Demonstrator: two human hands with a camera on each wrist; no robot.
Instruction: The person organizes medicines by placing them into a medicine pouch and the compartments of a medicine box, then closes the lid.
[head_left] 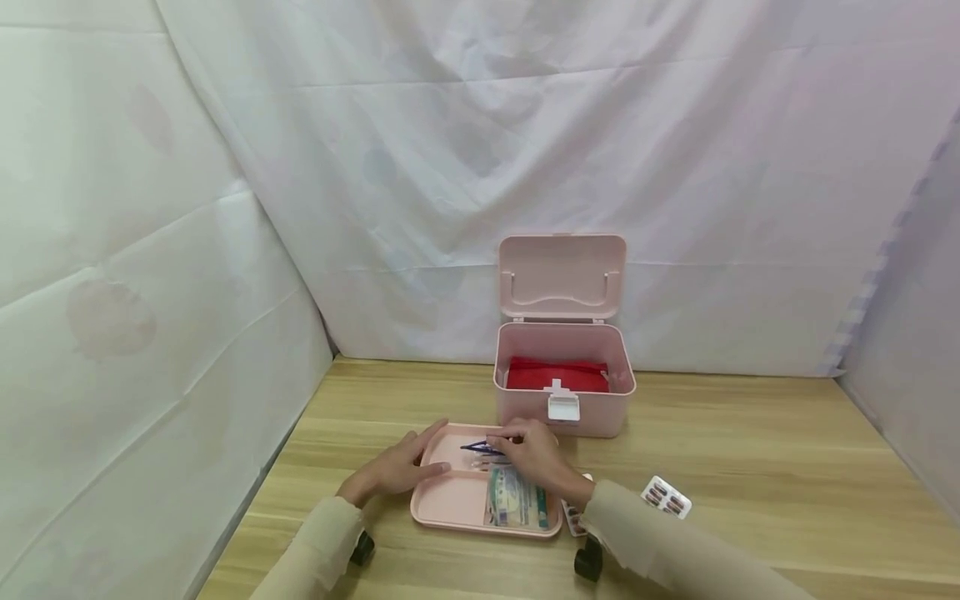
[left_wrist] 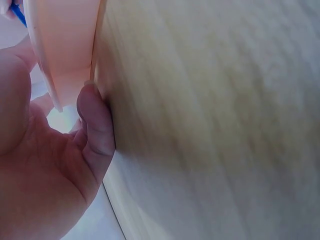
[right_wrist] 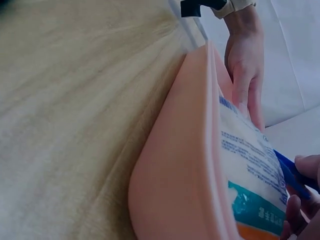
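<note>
My left hand (head_left: 397, 467) holds the left rim of a pink divided tray (head_left: 450, 500), its thumb reaching over the inside. In the left wrist view, a bent finger (left_wrist: 97, 120) lies against the tray's outer wall, close to the tabletop. Blue plastic tweezers (head_left: 474, 448) are pinched in my right hand (head_left: 536, 458) over the tray's far compartment. Below them lie small thin items (head_left: 487, 461), too small to make out. A printed plastic packet (right_wrist: 250, 160) with a green band fills the near right compartment; the near left one shows bare pink.
Behind the tray stands a pink box (head_left: 517, 412), lid (head_left: 562, 275) raised, with a red zipped pouch (head_left: 555, 375) inside. One capsule blister pack (head_left: 666, 497) lies right of my forearm; another (head_left: 573, 518) is partly hidden beside the tray. White cloth (head_left: 450, 167) hangs behind the table.
</note>
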